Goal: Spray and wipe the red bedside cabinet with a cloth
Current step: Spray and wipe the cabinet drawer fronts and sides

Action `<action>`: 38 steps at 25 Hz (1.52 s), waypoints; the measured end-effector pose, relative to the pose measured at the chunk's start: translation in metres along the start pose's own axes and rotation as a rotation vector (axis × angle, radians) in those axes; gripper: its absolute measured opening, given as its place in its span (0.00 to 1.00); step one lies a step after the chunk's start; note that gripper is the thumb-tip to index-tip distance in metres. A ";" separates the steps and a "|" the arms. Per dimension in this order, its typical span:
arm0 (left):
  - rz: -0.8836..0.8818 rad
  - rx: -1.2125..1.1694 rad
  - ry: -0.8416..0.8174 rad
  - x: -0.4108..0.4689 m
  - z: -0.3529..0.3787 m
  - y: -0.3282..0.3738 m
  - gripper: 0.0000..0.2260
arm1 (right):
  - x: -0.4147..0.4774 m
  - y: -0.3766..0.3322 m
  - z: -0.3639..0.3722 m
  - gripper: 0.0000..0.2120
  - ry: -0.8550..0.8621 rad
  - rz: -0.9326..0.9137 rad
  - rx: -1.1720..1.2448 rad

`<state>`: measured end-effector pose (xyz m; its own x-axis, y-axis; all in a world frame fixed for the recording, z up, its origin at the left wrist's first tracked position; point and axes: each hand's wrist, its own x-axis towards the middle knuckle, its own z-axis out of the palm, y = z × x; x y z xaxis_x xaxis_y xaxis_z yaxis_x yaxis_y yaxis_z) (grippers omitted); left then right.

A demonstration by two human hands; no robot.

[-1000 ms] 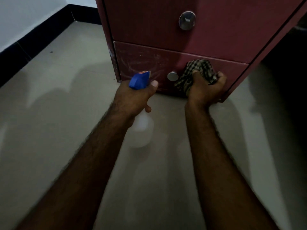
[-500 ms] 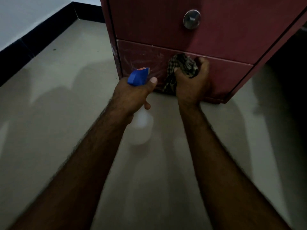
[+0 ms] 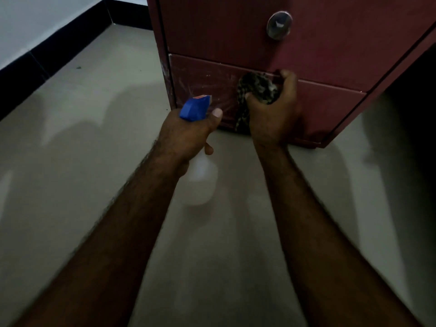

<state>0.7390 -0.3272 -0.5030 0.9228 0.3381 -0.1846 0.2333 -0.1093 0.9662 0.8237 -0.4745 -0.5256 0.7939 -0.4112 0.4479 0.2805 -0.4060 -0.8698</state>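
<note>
The pale floor [image 3: 70, 161] meets a white wall [image 3: 35, 24] with black skirting [image 3: 59, 48]. The red cabinet [image 3: 236, 31] stands on the floor, and its lower drawer [image 3: 203, 79] is streaked whitish. The left hand [image 3: 186, 138] grips a spray bottle [image 3: 195, 108]; the right hand [image 3: 276, 114] clutches the checked cloth [image 3: 257, 87] against this drawer.

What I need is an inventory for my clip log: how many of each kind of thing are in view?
hands: 2 (left hand, right hand)
spray bottle: 1
cloth: 1
red cabinet: 1
round knob in view: 1
total: 6
</note>
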 end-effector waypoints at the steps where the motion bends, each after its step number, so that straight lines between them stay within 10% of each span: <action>1: 0.000 -0.008 -0.001 0.000 0.001 0.000 0.14 | 0.001 -0.003 0.000 0.29 0.007 -0.027 -0.004; 38: -0.030 0.037 0.023 0.009 -0.012 -0.001 0.21 | 0.014 0.011 -0.011 0.31 0.069 0.113 0.166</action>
<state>0.7437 -0.3125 -0.5031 0.9080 0.3633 -0.2090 0.2724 -0.1327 0.9530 0.8320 -0.4933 -0.5263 0.7880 -0.5037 0.3541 0.2819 -0.2162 -0.9348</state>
